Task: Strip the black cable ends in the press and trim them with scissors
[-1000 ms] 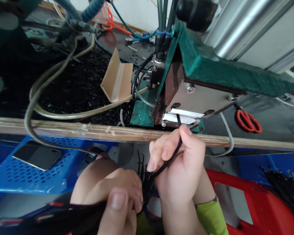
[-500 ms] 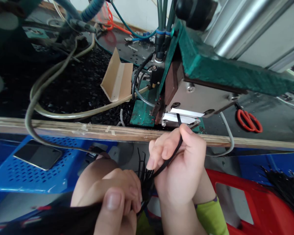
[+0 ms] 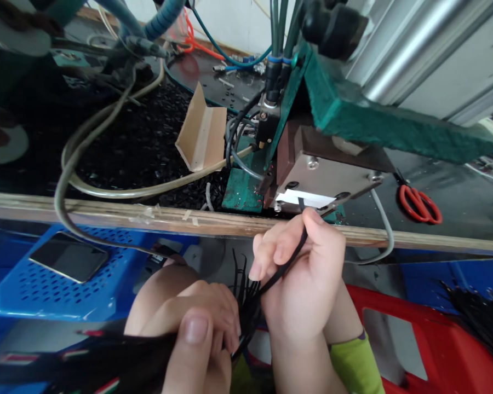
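My left hand [image 3: 197, 328] is closed round a thick bundle of black cables [image 3: 143, 350]. Red, white and green wire ends show at the bundle's left side, and thin black ends stick out to the right of the fist. Between thumb and fingers, my right hand [image 3: 304, 268] pinches a single black cable [image 3: 288, 261] that crosses the palm. The tip of this cable is inside the narrow gap between the white-edged metal jaws [image 3: 312, 198] of a bench machine. A steel-faced upper block [image 3: 332, 175] hangs just above my right fingertips.
A wooden bench edge [image 3: 119, 210] runs across the view. Black scraps [image 3: 148, 142], a folded cardboard piece [image 3: 203, 134] and red-handled scissors [image 3: 419, 203] lie on the bench. Below are a blue stool [image 3: 57, 298] with a phone [image 3: 69, 256], and a red plastic stool [image 3: 447, 339].
The machine's upper block has come down, narrowing the gap round the cable tip. Both hands keep their grips; the view has shifted slightly.
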